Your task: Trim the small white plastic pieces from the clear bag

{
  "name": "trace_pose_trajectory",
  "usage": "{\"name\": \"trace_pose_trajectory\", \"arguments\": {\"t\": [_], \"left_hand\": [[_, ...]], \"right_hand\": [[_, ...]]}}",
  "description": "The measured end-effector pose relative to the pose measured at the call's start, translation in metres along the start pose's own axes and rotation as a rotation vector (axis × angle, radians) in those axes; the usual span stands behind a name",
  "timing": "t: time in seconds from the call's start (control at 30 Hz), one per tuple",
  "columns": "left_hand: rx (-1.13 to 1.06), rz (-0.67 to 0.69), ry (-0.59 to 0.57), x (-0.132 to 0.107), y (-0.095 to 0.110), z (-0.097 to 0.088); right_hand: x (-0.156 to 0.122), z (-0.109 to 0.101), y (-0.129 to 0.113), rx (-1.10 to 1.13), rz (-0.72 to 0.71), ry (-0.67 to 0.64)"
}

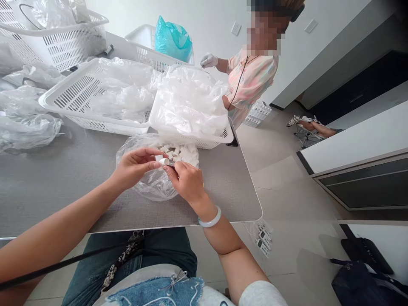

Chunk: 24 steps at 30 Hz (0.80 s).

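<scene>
Between thumb and fingers, my left hand (137, 165) pinches a small white tube-shaped piece (164, 161) with a round open end. My right hand (188, 178) is closed close to that end, around a thin dark tool (171, 166) that is mostly hidden by the fingers; its kind does not show. Both hands are above a spread clear plastic bag (153, 187) on the grey table (79, 182). Several more white tube pieces (176, 151) lie in the bag just beyond my fingers.
White baskets of clear plastic bags stand beyond the hands, the nearest basket (207, 142) at the table's right edge. More bags (28, 127) lie on the left. Across the table is a person in a pink top (255, 76), wearing a white glove (209, 60).
</scene>
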<state>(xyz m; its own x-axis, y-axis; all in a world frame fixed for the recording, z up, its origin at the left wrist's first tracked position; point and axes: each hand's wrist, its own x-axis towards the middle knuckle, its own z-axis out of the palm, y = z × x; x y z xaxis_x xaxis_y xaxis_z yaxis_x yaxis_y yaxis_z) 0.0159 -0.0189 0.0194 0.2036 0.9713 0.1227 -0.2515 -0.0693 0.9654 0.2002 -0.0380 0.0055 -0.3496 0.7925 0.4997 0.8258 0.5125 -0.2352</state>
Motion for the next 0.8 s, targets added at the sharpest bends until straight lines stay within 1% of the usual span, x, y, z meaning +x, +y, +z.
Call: {"name": "trace_pose_trajectory", "arguments": {"t": [0.13,0.3,0.37,0.47,0.53,0.63,0.7,0.8], "left_hand": [[0.05,0.052,-0.019,-0.0019,-0.0022,0.0004],[0.177,0.125,0.024,-0.0038,-0.0049,0.0023],[0.174,0.158,0.026,-0.0045,-0.0054,0.0037],[0.126,0.177,-0.002,-0.0049,-0.0047,0.0056],[0.07,0.167,-0.034,-0.0044,-0.0037,0.006],[-0.003,0.139,-0.071,-0.003,-0.0028,0.0046],[0.003,0.134,-0.048,-0.0024,-0.0031,0.0033],[0.072,0.165,0.009,-0.003,-0.0045,0.0021]], "right_hand": [[0.0001,0.0008,-0.0001,0.017,0.021,0.019],[-0.0012,0.0015,-0.0023,0.034,0.032,0.026],[-0.0016,0.0012,-0.0032,0.036,0.039,0.037],[-0.0014,0.0005,-0.0032,0.029,0.066,0.075],[-0.0009,-0.0001,-0.0023,0.028,0.079,0.1],[-0.0004,-0.0008,-0.001,0.035,0.099,0.085],[-0.0003,-0.0009,-0.001,0.043,0.111,0.063],[-0.0004,-0.0003,-0.0021,0.051,0.124,0.047]]}}
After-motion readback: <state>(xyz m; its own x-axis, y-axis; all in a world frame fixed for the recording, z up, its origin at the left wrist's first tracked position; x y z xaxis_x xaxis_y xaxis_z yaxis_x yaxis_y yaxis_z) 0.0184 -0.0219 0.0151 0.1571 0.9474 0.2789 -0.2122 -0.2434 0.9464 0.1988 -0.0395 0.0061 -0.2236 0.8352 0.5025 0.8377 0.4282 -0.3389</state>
